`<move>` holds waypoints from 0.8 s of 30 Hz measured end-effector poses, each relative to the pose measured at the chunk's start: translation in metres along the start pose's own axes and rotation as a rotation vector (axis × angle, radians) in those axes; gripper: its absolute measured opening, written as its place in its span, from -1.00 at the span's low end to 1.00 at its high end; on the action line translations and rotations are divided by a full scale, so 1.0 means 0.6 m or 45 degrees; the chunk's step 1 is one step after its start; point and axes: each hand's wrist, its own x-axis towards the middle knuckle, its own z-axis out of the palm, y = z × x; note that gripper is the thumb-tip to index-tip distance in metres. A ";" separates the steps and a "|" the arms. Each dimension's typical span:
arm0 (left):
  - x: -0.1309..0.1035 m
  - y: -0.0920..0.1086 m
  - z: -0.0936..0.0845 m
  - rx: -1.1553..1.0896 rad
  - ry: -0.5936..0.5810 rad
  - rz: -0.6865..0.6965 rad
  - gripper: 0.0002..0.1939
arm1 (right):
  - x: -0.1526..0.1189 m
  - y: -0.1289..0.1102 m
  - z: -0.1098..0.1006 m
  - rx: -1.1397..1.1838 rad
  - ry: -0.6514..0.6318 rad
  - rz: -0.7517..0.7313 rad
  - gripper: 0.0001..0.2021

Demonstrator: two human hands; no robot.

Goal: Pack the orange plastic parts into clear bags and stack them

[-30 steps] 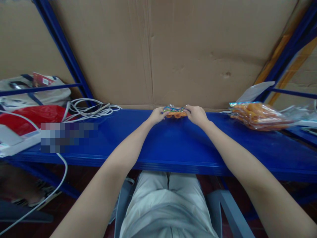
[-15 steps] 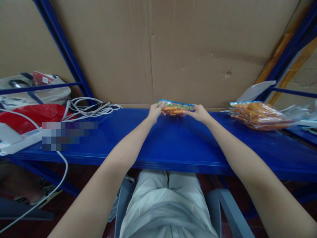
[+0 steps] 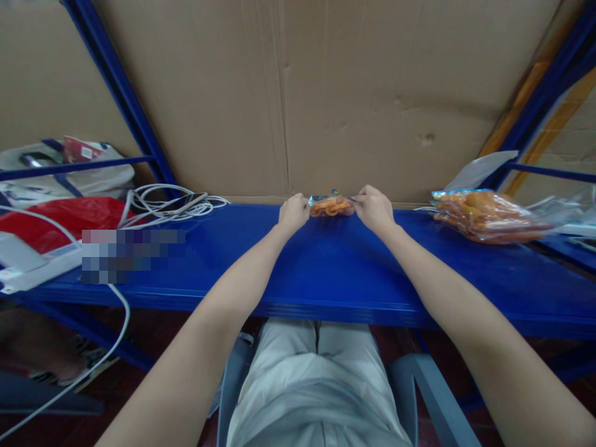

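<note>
Between my two hands, at the back of the blue tabletop [image 3: 335, 267], is a small clear plastic bag [image 3: 331, 205] with orange ring-like pieces showing in it. My left hand [image 3: 294, 212] is closed on the bag's left end. The fingers of my right hand [image 3: 374, 208] pinch the right end. Its coloured top strip looks bunched, and only bits of blue and green show. What the orange pieces are, I cannot tell.
A larger clear bag of orange pieces [image 3: 488, 216] lies on the right. To the left are coiled white cables [image 3: 174, 202], a red bag [image 3: 69, 217] and a white power strip [image 3: 41, 270]. A cardboard wall [image 3: 335, 99] stands behind, between blue posts [image 3: 121, 99].
Both hands have turned and closed more tightly on the bag's ends. The bag's coloured top strip was flat and stretched out; now it is crumpled and mostly hidden.
</note>
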 end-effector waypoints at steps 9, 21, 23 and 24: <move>-0.005 0.023 0.005 -0.683 -0.169 -0.109 -0.77 | 0.015 0.005 0.001 0.650 0.032 0.448 -0.63; 0.000 0.015 0.013 -0.865 -0.262 -0.325 -0.86 | 0.007 0.002 0.002 1.107 -0.148 0.525 -0.77; 0.000 0.018 0.012 -0.957 -0.265 -0.355 -0.85 | 0.008 0.003 0.002 1.143 -0.157 0.576 -0.83; 0.000 0.018 0.011 -0.983 -0.270 -0.356 -0.84 | 0.009 0.003 0.003 1.144 -0.150 0.595 -0.85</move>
